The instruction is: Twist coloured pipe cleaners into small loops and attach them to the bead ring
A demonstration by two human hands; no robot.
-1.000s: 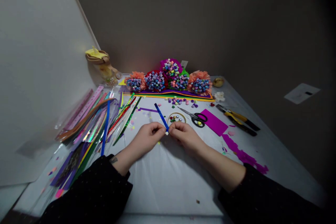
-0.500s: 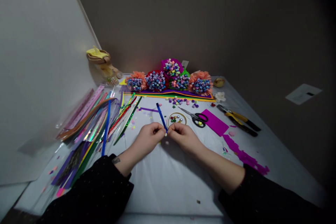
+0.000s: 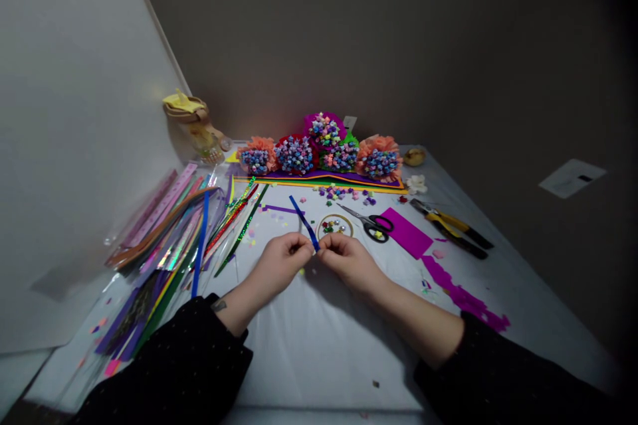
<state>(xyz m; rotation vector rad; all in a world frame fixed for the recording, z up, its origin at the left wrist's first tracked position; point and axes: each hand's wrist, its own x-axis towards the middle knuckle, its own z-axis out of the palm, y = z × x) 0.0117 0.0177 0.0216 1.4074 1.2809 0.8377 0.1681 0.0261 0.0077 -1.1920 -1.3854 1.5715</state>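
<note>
A pile of strips (image 3: 201,239) lies on the left of the bench (image 3: 323,358), and right of it the left hand's (image 3: 279,264) fingers (image 3: 301,252) pinch a blue strip (image 3: 303,221) at its near end. The strip slants away leftward — between the hands — while the right hand's (image 3: 355,267) fingers grip that end too, near a dish (image 3: 351,228), with scissors (image 3: 367,219), magenta paper (image 3: 409,234) and pliers (image 3: 427,211) farther right.

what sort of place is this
Most likely a craft table, though what kind of room it stands in is unclear. Signs of that are the heap of colourful strips on the left, the scissors, and the bunches of small star-like pieces along the back.
</note>
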